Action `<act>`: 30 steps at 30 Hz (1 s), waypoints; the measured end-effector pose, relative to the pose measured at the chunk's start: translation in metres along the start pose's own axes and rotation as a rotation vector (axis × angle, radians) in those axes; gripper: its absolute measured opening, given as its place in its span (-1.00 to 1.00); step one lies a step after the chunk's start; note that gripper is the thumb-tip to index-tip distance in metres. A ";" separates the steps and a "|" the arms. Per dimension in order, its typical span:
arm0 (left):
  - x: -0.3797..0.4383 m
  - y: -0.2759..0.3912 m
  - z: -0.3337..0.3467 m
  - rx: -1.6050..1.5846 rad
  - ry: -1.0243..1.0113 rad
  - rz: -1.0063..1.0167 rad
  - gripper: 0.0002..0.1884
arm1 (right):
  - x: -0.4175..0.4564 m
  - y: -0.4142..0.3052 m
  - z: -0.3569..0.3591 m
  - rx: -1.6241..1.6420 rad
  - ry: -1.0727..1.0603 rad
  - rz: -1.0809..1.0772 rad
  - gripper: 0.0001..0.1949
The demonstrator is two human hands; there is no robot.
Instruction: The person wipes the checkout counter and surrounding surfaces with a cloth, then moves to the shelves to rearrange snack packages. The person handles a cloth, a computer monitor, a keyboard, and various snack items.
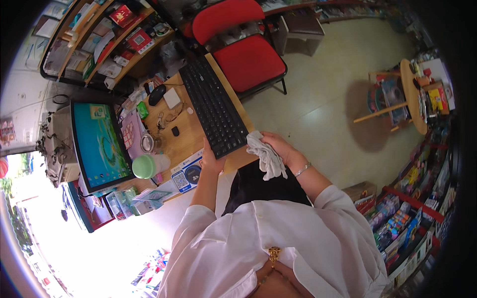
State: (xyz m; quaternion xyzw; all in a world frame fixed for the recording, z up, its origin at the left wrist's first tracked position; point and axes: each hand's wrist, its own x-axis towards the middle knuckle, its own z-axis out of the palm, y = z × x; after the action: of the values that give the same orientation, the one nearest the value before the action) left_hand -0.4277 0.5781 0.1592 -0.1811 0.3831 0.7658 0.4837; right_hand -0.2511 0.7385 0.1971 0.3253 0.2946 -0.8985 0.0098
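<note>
A black computer keyboard (pixel 214 106) lies slantwise along the right part of a wooden desk (pixel 186 128). My left hand (pixel 212 158) grips the keyboard's near end at its left corner. A crumpled whitish cloth (pixel 266 154) hangs from my right hand (pixel 277 145), whose fingers are closed around it beside the keyboard's right corner. Left of the keyboard are a black computer mouse (pixel 157 95), a white square object (pixel 171 98) and a pair of glasses (pixel 175 113). The keyboard hides part of the desk below it.
At the left stands a monitor (pixel 102 143), with a green-lidded container (pixel 144 166), a glass jar (pixel 147 142) and a payment-code stand (pixel 182 178) near it. A red folding chair (pixel 249 63) is beyond the desk. Shelves (pixel 130 57) rise at the upper left; goods racks (pixel 413 203) stand at the right.
</note>
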 end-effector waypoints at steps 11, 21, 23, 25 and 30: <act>-0.007 0.016 -0.001 0.058 -0.028 0.107 -0.43 | 0.007 0.009 -0.002 -0.053 0.134 -0.172 -0.76; -0.030 0.084 0.015 0.246 0.087 0.239 -0.49 | 0.022 0.043 0.008 -1.219 0.365 -0.902 -0.79; -0.042 0.106 0.030 0.288 0.118 0.244 -0.51 | 0.021 0.041 0.025 -1.405 0.266 -1.076 -0.78; -0.056 0.133 0.043 0.315 0.110 0.277 -0.53 | 0.029 0.055 0.030 -1.639 0.078 -1.090 -0.82; -0.079 0.189 0.052 0.341 0.056 0.429 -0.59 | 0.058 0.082 0.018 -1.886 -0.288 -1.104 -0.84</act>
State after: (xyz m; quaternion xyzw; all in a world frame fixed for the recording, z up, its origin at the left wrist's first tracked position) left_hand -0.5525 0.5252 0.3214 -0.0331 0.5493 0.7700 0.3230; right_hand -0.2905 0.6710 0.1310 -0.0969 0.9632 -0.2233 -0.1143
